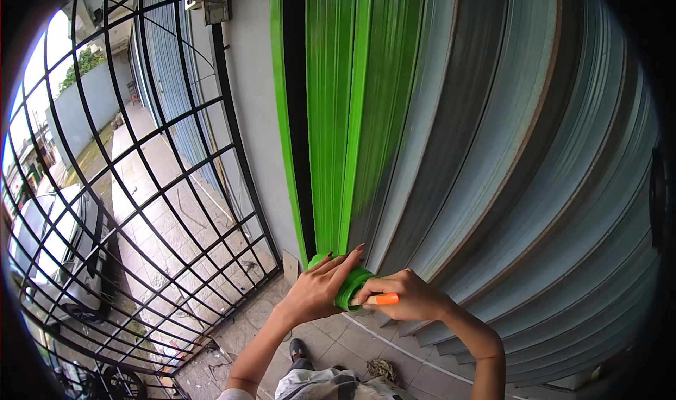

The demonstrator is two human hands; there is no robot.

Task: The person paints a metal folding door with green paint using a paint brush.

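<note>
Low in front of me, my left hand is wrapped round a small paint can smeared with green. My right hand grips a paintbrush by its orange handle, right at the can's opening. The bristles are hidden, apparently inside the can. Just beyond both hands stands a folding metal door. Its leftmost panels are bright green and look wet; a ragged green edge fades into the grey metal lower down.
A black barred gate stands at the left, with a white car and a tiled walkway behind it. A crumpled cloth lies on the floor tiles near my feet. A white wall strip borders the door.
</note>
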